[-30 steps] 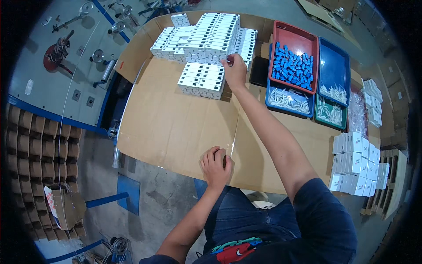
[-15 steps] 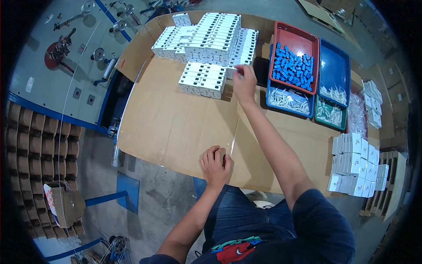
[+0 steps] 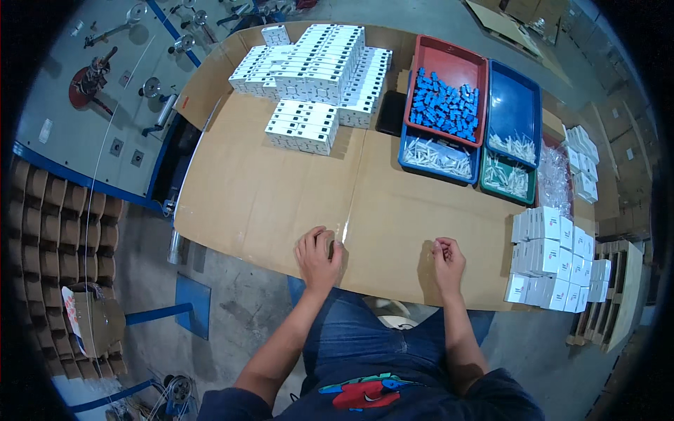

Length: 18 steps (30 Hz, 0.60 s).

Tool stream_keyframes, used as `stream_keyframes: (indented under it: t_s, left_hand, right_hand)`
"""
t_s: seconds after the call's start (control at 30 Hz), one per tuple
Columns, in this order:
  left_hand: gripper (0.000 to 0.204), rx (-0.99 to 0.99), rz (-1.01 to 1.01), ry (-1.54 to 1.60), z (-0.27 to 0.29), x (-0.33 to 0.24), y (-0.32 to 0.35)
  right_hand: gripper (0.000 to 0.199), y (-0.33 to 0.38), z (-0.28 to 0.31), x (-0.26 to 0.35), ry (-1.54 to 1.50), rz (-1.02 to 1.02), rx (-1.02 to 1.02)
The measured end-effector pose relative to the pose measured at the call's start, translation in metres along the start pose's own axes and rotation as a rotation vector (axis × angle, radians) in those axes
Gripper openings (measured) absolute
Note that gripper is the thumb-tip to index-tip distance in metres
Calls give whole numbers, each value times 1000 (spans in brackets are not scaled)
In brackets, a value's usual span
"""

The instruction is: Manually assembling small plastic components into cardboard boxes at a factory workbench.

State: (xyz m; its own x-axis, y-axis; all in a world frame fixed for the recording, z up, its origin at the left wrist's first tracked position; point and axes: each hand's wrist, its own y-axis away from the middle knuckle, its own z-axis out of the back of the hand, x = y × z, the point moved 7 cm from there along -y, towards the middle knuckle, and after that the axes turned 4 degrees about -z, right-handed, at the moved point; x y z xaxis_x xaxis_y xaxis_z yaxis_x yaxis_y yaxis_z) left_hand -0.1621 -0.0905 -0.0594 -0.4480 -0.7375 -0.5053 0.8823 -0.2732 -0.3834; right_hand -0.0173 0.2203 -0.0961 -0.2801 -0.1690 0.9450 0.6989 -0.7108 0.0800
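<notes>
My left hand rests on the cardboard-covered table close to its near edge. Its fingers are bent a little and apart, with nothing in them. To the right, my right hand is closed over the same cardboard, fingers curled together; whatever they hold, if anything, is hidden. Farther back stand stacked white box-shaped units with dark square openings, a low block in front of a taller pile. Neither hand touches them.
At the back right are a red tray of blue parts, blue trays and a green tray with white slim pieces. A dark flat object lies beside them. White boxes are stacked at the right edge.
My right hand has come back from beside the white stack to the near part of the table. My left hand stays on the cardboard. The whole view has shifted slightly.
</notes>
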Motion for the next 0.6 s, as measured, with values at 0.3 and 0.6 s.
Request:
stream_keyframes:
  t_s: [0.3, 0.6]
  left_hand:
    - [22, -149, -21, 221, 4, 8, 10]
    - [23, -82, -32, 331, -3, -4, 11]
  right_hand:
    - [16, -6, 41, 18, 78, 80, 8]
    - [19, 17, 112, 18, 188, 210, -70]
